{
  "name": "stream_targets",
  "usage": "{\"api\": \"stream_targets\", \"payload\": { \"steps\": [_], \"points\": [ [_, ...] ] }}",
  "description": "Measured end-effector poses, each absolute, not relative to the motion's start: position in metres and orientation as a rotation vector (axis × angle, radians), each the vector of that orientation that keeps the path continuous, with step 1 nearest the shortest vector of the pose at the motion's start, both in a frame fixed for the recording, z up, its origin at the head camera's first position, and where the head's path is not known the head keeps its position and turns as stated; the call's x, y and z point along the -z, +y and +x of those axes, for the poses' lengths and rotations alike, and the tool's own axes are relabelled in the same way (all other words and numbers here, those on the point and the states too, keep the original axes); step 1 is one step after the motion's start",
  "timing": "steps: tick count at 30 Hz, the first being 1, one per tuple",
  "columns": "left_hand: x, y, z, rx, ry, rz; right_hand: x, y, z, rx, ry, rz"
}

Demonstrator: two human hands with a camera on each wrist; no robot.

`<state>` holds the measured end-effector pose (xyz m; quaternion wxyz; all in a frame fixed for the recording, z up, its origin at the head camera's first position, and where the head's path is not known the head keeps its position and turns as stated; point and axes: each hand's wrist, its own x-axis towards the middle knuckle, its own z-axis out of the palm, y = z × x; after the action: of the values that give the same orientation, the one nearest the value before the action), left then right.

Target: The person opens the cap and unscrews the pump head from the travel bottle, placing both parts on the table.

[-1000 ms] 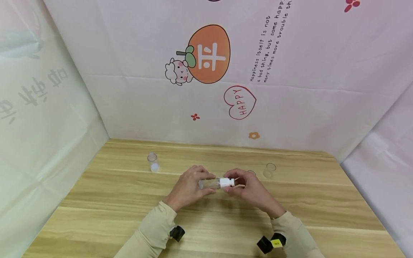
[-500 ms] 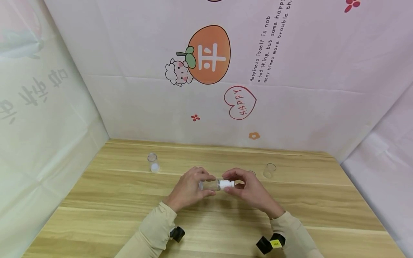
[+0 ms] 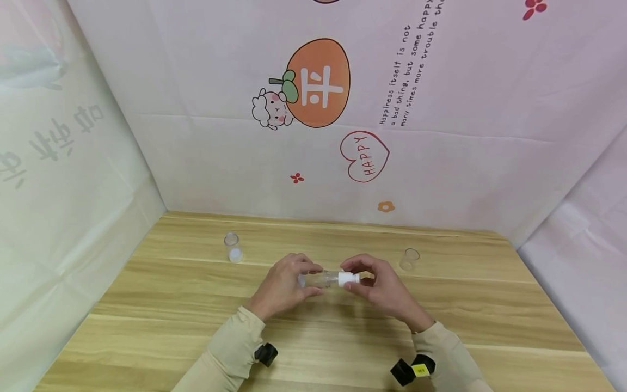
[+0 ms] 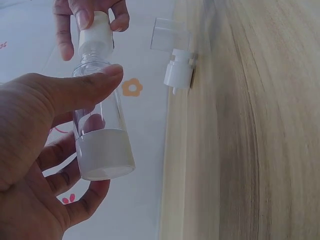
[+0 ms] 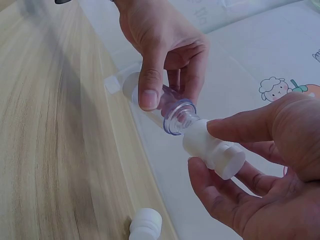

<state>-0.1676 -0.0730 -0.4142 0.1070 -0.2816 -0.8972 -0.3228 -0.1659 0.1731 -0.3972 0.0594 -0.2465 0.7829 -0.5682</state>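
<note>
My left hand [image 3: 283, 283] grips a clear bottle [image 4: 100, 117] with a white base, its thumb across the upper part. The bottle lies sideways above the table in the head view. My right hand [image 3: 384, 288] pinches a white pump top [image 5: 212, 150] between thumb and fingers. The pump top is in line with the bottle's mouth. A narrow clear neck [image 5: 186, 117] shows between them; I cannot tell whether it is still engaged. Past the hands, another white pump top [image 4: 179, 70] rests on the table beside a clear cap [image 4: 167, 35].
Another clear bottle [image 3: 232, 247] with white at its bottom stands at the back left of the wooden table [image 3: 171, 305]. Toward the back right is a clear cap [image 3: 410, 259]. A printed cloth [image 3: 220, 163] rises along the table's far edge.
The white pump top has shifted slightly right and the bottle slightly left, so clear neck now shows between them. A round rim behind my right hand has become hidden.
</note>
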Motion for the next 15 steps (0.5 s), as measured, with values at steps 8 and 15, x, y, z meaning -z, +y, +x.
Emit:
{"api": "stream_targets", "payload": {
  "steps": [8,15],
  "points": [
    [0.415,-0.086,-0.17,0.982,-2.662,-0.783,0.398,0.172,-0.165,1.715,2.428,-0.72],
    [0.416,-0.096,-0.175,1.071,-2.614,-0.733,0.402,0.166,-0.165,1.678,2.539,-0.687]
  ]
}}
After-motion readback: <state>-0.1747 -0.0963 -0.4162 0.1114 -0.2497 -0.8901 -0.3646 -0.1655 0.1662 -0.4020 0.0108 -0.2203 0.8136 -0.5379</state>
